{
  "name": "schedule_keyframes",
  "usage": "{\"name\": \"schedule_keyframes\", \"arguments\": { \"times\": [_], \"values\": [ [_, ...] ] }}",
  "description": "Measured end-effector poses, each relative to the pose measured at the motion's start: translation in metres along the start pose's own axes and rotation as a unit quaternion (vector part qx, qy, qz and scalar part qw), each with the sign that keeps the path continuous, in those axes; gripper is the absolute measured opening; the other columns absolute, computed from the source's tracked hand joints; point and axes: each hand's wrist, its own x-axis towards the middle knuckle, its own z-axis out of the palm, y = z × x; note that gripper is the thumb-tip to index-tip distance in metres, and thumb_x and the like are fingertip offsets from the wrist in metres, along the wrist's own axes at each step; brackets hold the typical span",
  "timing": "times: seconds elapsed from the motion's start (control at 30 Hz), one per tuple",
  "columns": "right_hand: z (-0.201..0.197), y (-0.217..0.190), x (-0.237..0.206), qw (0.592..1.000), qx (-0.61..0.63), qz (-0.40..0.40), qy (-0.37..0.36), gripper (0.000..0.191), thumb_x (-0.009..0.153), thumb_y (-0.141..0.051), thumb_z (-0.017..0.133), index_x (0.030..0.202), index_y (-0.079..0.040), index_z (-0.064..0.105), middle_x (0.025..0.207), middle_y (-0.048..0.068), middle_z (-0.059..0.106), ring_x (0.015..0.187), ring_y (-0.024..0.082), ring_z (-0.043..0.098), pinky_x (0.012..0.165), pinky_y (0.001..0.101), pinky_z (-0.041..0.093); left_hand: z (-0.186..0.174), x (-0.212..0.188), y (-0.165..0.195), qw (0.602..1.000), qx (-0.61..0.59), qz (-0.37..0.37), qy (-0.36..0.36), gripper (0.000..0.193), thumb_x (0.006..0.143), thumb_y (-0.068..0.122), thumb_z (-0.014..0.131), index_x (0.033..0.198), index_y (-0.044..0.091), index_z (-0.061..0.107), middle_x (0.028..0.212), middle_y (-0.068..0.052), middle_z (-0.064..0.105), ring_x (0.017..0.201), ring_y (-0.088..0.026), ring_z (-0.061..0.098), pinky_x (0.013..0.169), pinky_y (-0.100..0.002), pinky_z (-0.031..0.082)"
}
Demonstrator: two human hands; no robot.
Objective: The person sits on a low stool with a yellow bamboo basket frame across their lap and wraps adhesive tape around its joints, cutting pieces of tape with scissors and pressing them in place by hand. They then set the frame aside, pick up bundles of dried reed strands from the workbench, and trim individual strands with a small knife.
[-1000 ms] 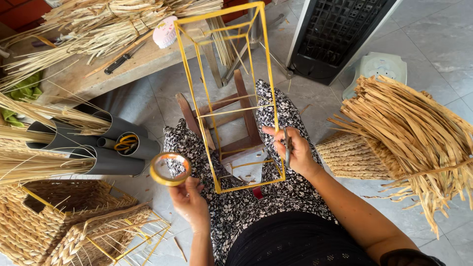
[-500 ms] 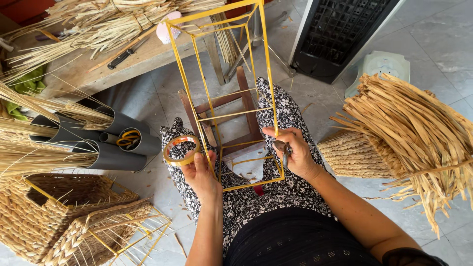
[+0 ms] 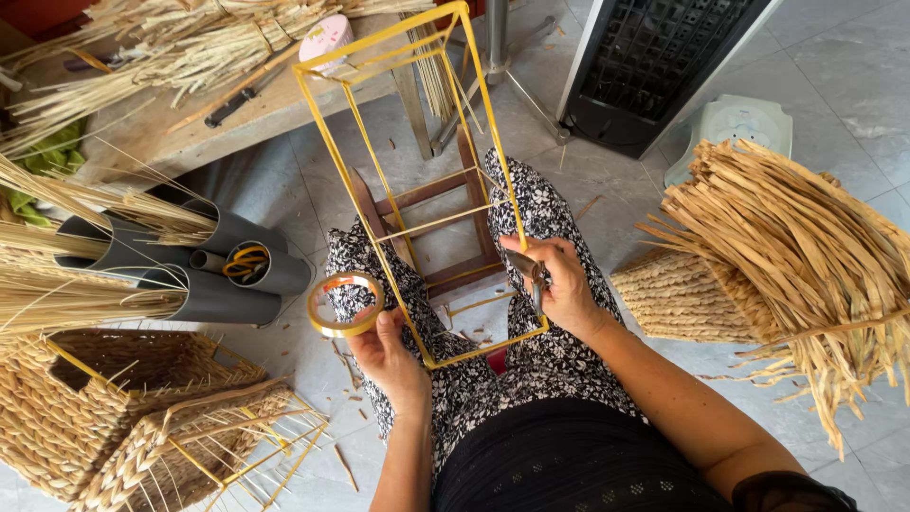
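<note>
A tape roll (image 3: 345, 305) is held in the left hand (image 3: 389, 356), the fingers closed on its lower rim at about 5 o'clock of the ring. The roll sits just beside the left edge of a yellow wire frame (image 3: 417, 171), at 9 o'clock of the frame's near end. The frame is stood tilted on the lap, its far end reaching toward 12 o'clock over a small wooden stool (image 3: 431, 232) seen through it. The frame's right bar is gripped by the right hand (image 3: 559, 280), whose fingers are also closed on a dark metal tool (image 3: 533, 275); what kind of tool it is cannot be told.

At 9 o'clock of the left hand, grey pipes (image 3: 204, 270) are laid on the floor, with scissors (image 3: 245, 261) in one mouth and straw stalks in others. At 7 o'clock a woven basket (image 3: 104, 417) is seen with bare yellow wires sticking out. At 3 o'clock of the right hand a bundle of dried leaves (image 3: 796, 256) is laid over a woven piece (image 3: 673, 294). At 11 o'clock a wooden bench (image 3: 190, 114) is strewn with straw.
</note>
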Motion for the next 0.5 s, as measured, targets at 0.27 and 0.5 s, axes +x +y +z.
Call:
{"name": "schedule_keyframes", "arguments": {
  "times": [0.27, 0.5],
  "values": [
    [0.001, 0.000, 0.018, 0.978, 0.174, 0.115, 0.027, 0.034, 0.093, -0.005, 0.074, 0.120, -0.007, 0.054, 0.146, 0.017, 0.062, 0.135, 0.026, 0.062, 0.107, 0.0401, 0.054, -0.051, 0.008, 0.070, 0.988, 0.110, -0.023, -0.101, 0.028, 0.103, 0.008, 0.064, 0.130, 0.002, 0.060, 0.097, 0.000, 0.062, 0.080, -0.007, 0.055, 0.071, -0.021, 0.047],
    [-0.024, -0.064, 0.038, 0.911, 0.410, 0.013, -0.040, 0.053, 0.100, -0.020, 0.072, 0.142, -0.004, 0.044, 0.156, 0.020, 0.051, 0.153, 0.030, 0.048, 0.135, 0.0468, 0.033, -0.046, 0.011, 0.151, 0.885, 0.184, -0.009, -0.428, 0.027, 0.091, -0.001, 0.069, 0.118, 0.003, 0.069, 0.101, -0.003, 0.071, 0.079, -0.007, 0.060, 0.072, -0.022, 0.051]
  ]
}}
